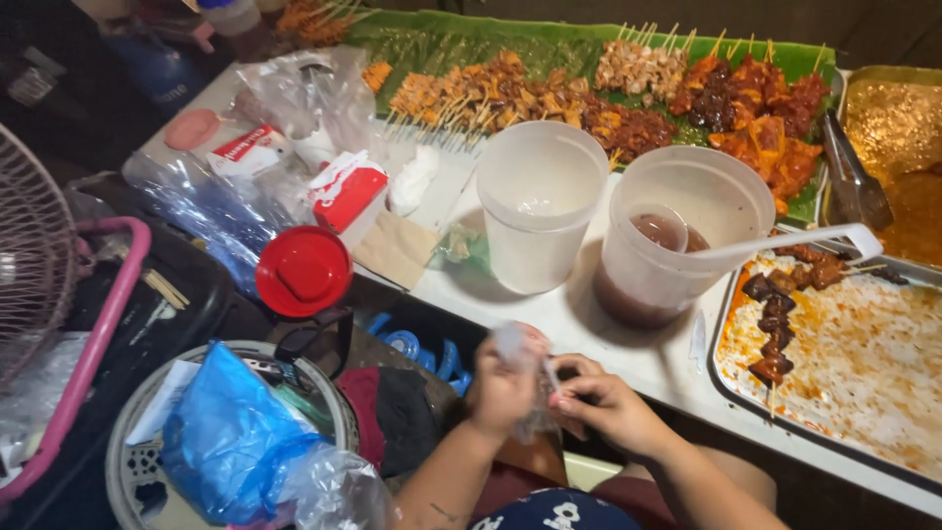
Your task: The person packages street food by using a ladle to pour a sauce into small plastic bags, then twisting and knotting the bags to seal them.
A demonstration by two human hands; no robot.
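White counter, lit from above, dark ground beyond its near edge. Two translucent tubs at the counter's middle: left tub nearly empty, right tub holding dark sauce and one white ladle with its handle over the rim. One banana leaf along the far edge, bearing skewers in rows, too many and too overlapped to count. One metal tray at the right end, smeared with sauce, carrying two skewers of dark meat. One second tray at the far right corner, cut off by the frame, with one pair of tongs on its edge. One red lid and one red-and-white carton at the left edge, among clear plastic bags. Off the counter: one fan, partly out of frame, and one basket with a blue bag. Below the near edge, left hand and right hand both pinch one small clear bag; it is blurred and its contents cannot be made out.
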